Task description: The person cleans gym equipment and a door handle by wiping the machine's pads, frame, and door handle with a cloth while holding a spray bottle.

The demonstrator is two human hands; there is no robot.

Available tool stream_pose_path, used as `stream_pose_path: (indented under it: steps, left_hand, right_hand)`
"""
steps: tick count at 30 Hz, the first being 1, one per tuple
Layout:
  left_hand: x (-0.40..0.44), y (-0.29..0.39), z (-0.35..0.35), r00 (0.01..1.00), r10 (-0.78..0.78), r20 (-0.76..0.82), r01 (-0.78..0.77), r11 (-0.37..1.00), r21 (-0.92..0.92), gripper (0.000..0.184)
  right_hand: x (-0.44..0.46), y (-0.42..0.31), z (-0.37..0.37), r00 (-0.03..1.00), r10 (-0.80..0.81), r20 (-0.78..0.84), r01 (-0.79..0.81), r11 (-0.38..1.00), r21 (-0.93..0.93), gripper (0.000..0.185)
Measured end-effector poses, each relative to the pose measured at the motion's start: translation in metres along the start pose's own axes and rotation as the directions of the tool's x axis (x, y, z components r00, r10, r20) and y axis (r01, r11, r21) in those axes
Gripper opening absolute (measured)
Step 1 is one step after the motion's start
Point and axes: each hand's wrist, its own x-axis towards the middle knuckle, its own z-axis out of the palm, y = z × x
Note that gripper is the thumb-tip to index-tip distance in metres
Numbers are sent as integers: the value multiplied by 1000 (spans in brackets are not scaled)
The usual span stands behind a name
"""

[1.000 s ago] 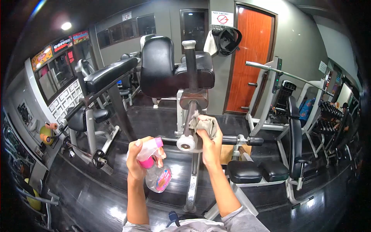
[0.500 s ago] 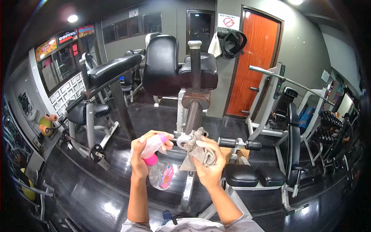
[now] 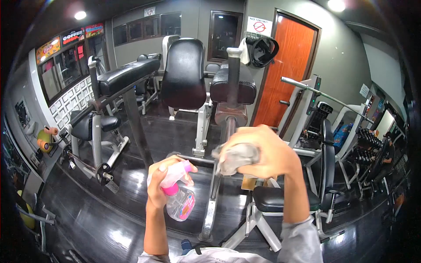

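My left hand (image 3: 158, 179) is wrapped round the white and pink head of a clear spray bottle (image 3: 180, 205), which hangs tilted over the dark floor. A pink label shows on the bottle's side. Bunched in my right hand (image 3: 267, 151) is a grey cloth (image 3: 239, 158), blurred by motion. The hand and cloth are in front of the dark metal post (image 3: 229, 129) of a gym machine; whether the cloth touches the post I cannot tell. Above them stands an upright handle (image 3: 233, 76) with a pale cap.
A black padded backrest (image 3: 183, 72) and arm pad (image 3: 129, 75) are ahead. Lower right is a bench seat (image 3: 278, 199). A barbell (image 3: 326, 96) rests on a rack at the right, near an orange door (image 3: 287, 65). A small weight plate (image 3: 104, 174) sits at left.
My right hand has moved up and to the right with the cloth, turning its back upward. The left hand and spray bottle have shifted slightly down. The view has moved a little.
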Motion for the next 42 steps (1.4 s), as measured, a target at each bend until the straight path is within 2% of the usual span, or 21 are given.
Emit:
stream_pose_path:
  steps: [1,3,4,6,7,8,10,11,15,17,18,20,21,24,25,27,32,35,38,40,42]
  left_hand:
    - [-1,0,-3,1000,0,-2,-1,1000,-4,66]
    - [-3,-2,-11,1000,1,-10,-2,999,-41,66]
    - [-4,-3,-15,1000,1,-13,-2,999,-44,66]
    - [-6,-5,-21,1000,15,-1,-15,999,-38,66]
    - [-7,-4,-21,1000,13,-1,-13,999,-38,66]
    - [-7,-3,-21,1000,-12,-18,11,999,-36,66]
    - [-9,-2,-25,999,-32,-36,30,999,-33,67]
    - [-10,-2,-30,999,-45,14,45,998,-50,65]
    - [-12,2,-30,996,-62,66,66,996,-61,64]
    - [-13,1,-29,996,-68,65,72,995,-71,64]
    - [-14,1,-29,995,-71,64,76,994,-79,64]
    - [-14,2,-26,995,-79,64,84,993,-78,65]
    - [-14,2,-24,994,-87,61,92,993,-76,65]
    - [-11,5,-21,993,-73,98,79,995,-64,64]
    - [-11,5,-18,993,-76,95,82,995,-61,64]
    - [-11,5,-12,996,-57,62,58,998,-20,69]
    - [-15,5,2,997,-46,55,46,999,-9,68]
    - [-19,6,14,997,-53,51,54,998,-21,68]
    - [-25,3,23,997,-60,46,61,998,-28,68]
    - [-28,0,26,998,-54,43,55,998,-27,68]
    - [-34,-2,28,993,-70,93,79,992,-97,63]
  right_hand:
    - [16,-3,-5,1000,1,4,-1,1000,-2,27]
    - [44,-6,-11,863,220,454,-234,972,-26,27]
    - [55,-6,-8,861,221,458,-235,972,-28,27]
    - [76,-7,2,729,289,621,-179,956,-234,26]
    - [87,-12,9,639,443,628,-204,886,-417,30]
    - [95,-18,18,640,442,628,-204,886,-416,30]
    - [108,-28,33,496,617,610,-92,737,-670,36]
    - [111,-30,39,453,635,625,-41,715,-698,41]
    - [95,-34,32,575,589,568,-36,712,-702,38]
    - [76,-33,12,719,369,590,-11,854,-521,32]
    - [64,-29,6,718,371,589,-13,853,-522,32]
    - [37,-26,5,915,-42,402,196,916,-350,29]
    - [25,-37,3,908,22,419,156,909,-386,32]
    - [-12,-36,25,930,-226,289,366,625,-689,23]
    - [-20,-33,27,930,-228,288,367,628,-686,23]
    - [-34,-28,28,906,-365,214,381,482,-789,20]
    - [-50,-9,15,905,-409,117,349,558,-752,32]
    - [-40,-7,9,969,-230,-84,102,689,-717,57]
    - [-33,6,28,919,-324,-227,164,834,-527,52]
    - [-38,1,38,939,-335,-80,218,758,-615,49]
    - [-41,0,45,909,-403,-102,237,703,-671,42]
